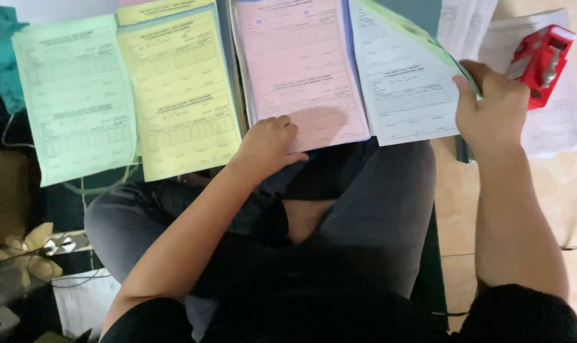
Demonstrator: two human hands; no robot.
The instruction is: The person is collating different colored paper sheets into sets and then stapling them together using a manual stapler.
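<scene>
The left hand (269, 141) rests with fingers curled together on the pink stack's (301, 70) lower edge, while the right hand (491, 111) pinches a lifted green sheet (422, 32) over the white stack (406, 89), mid-sorting forms beside a red stapler (542, 60).

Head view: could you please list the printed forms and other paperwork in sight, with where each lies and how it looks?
Green form: far left, pale rectangular sheet with tables.
Yellow form stack: beside it, rectangular.
Pink form stack: centre, under the left hand.
White form stack: right of centre, green-backed sheet lifted by the right hand.
White papers: far right, beneath a red tool.
</scene>
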